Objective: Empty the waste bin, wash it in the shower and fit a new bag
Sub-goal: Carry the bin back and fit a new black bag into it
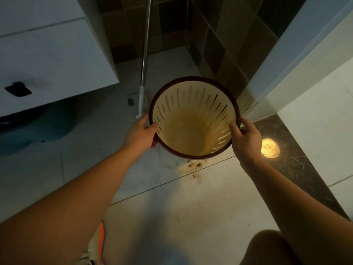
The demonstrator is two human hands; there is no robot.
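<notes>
The round cream plastic waste bin with slotted sides and a dark brown rim (pixel 193 119) is empty, held above the pale tiled floor (pixel 172 207). The left hand (pixel 142 131) and right hand (pixel 246 138) each pinch the rim on opposite sides, likely to carry it level toward the shower.

Cabinet (pixel 47 50): white, upper left, hanging above the floor, with a dark handle (pixel 18 90) on its front.
Basin (pixel 38 129): blue-green, in shadow beneath the cabinet.
Mop pole (pixel 146 41): metal, leaning up toward the tiled corner, white lower end (pixel 141 102) on the floor.
Wall tiles (pixel 210 35): dark, checkered.
Floor (pixel 172 207): pale tiles, brown stain (pixel 193 165) near the middle.
Threshold strip (pixel 298 159): dark stone, with a round bright reflection (pixel 270 148).
Glass panel (pixel 267 88): on the right, standing at the strip.
</notes>
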